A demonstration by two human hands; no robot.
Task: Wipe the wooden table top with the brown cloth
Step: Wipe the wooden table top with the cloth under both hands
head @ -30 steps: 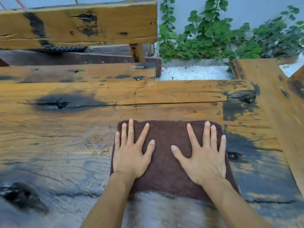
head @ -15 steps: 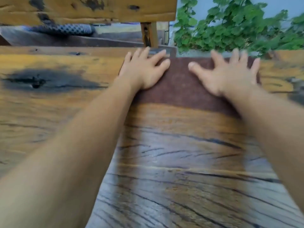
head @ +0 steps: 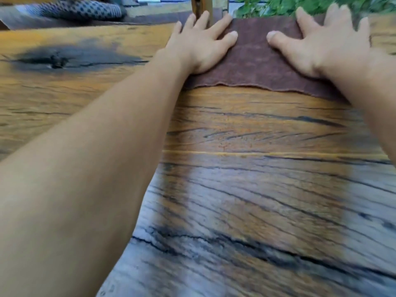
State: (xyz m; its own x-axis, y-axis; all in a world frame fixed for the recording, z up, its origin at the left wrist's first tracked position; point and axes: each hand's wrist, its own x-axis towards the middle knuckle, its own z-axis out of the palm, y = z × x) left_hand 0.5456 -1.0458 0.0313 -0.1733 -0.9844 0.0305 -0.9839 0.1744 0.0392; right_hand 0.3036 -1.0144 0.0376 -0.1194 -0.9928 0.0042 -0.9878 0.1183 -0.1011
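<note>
Both hands flat on brown cloth (head: 257, 61), L hand (head: 199, 46), R hand (head: 330, 46), fingers spread, probably at table (head: 246, 168) far edge

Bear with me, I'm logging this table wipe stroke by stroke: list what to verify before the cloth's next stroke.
1. Left hand flat on the brown cloth, fingers straight: ok.
2. Right hand flat on the cloth, fingers spread: ok.
3. Cloth lies spread, not bunched: ok; its near edge is only slightly wavy.
4. Room to push farther away: not ok, it seems; the cloth already sits at the far edge of the wooden table top, beside the wooden post.
5. Strip of wood between the arms free of things for a pull back: ok.
6. Underside of the cloth clean: cannot tell, it is hidden.
</note>
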